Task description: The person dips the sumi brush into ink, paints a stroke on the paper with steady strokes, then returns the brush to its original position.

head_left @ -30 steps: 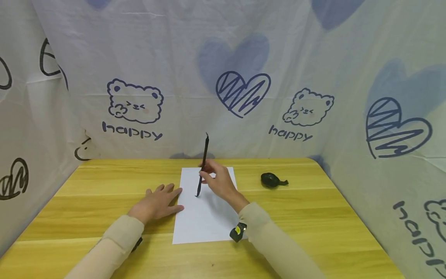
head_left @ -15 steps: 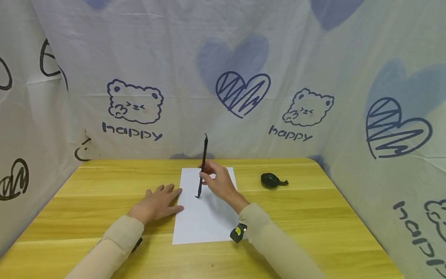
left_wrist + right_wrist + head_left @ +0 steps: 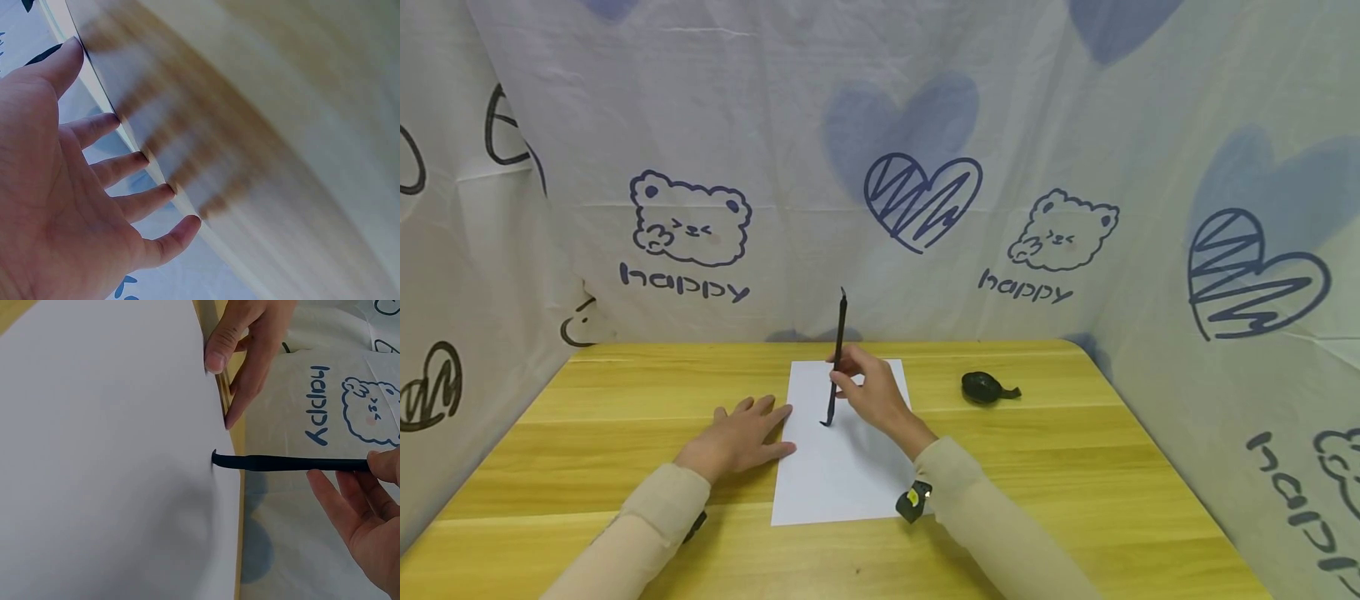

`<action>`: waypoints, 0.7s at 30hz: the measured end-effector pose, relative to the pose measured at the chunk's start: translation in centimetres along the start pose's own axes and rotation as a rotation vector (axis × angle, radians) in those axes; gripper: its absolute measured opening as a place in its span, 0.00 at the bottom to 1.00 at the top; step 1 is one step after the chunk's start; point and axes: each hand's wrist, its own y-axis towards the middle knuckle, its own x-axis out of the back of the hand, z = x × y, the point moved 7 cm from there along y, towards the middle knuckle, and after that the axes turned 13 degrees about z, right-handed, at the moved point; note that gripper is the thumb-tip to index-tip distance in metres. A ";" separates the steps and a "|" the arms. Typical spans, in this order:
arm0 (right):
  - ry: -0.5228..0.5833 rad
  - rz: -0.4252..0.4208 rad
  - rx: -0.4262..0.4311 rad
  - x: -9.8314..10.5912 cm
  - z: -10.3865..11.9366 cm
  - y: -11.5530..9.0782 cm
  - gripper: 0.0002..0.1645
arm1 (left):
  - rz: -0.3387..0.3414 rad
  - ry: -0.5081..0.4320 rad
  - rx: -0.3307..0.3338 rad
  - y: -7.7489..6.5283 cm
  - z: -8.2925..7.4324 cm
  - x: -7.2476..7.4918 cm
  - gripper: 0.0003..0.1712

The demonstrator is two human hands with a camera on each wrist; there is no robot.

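My right hand pinches a black calligraphy brush between thumb and fingers, its handle nearly upright over a white sheet of paper. In the right wrist view the bristles of the brush bend against the paper, where a short dark mark shows at the tip. My left hand lies flat with spread fingers, thumb and fingertips at the left edge of the sheet. Seen in the left wrist view, the left hand has its palm and fingers extended and holds nothing.
A small round black dish with a short handle stands right of the paper on the yellow wooden table. A printed cloth hangs behind the table and along both sides. Dark devices are strapped at both wrists.
The brush tip has shifted slightly right and toward me, drawing a short dark stroke, while its upper end has tipped a little left. My left hand and the paper have stayed put.
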 end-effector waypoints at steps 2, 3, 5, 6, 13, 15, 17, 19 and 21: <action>-0.001 0.000 0.001 0.0 0.0 0.0 0.10 | 0.000 0.000 0.001 0.0 0.0 0.0 0.45; 0.000 0.001 0.002 0.0 0.0 0.0 0.10 | 0.000 0.000 0.001 0.0 0.0 0.0 0.45; -0.001 0.001 0.005 0.0 0.0 -0.1 0.10 | 0.001 0.000 0.002 0.0 0.0 0.0 0.45; -0.003 0.001 0.006 0.0 0.0 -0.1 0.10 | 0.001 -0.001 0.003 0.0 0.0 0.0 0.45; 0.009 -0.002 -0.001 0.1 -0.2 -0.1 0.11 | 0.008 -0.007 0.004 0.0 0.1 0.0 0.45; 0.011 -0.002 -0.002 0.1 -0.1 -0.1 0.11 | 0.008 -0.009 0.003 0.0 0.1 0.0 0.44; 0.004 -0.003 -0.001 0.1 -0.1 -0.1 0.11 | 0.008 -0.012 0.002 0.0 0.1 -0.1 0.45; 0.001 -0.009 -0.002 0.2 -0.1 -0.1 0.11 | 0.010 -0.013 0.002 0.0 0.1 -0.1 0.45; 0.000 -0.016 -0.004 0.3 0.0 -0.1 0.11 | 0.011 -0.012 0.002 0.0 0.2 -0.1 0.45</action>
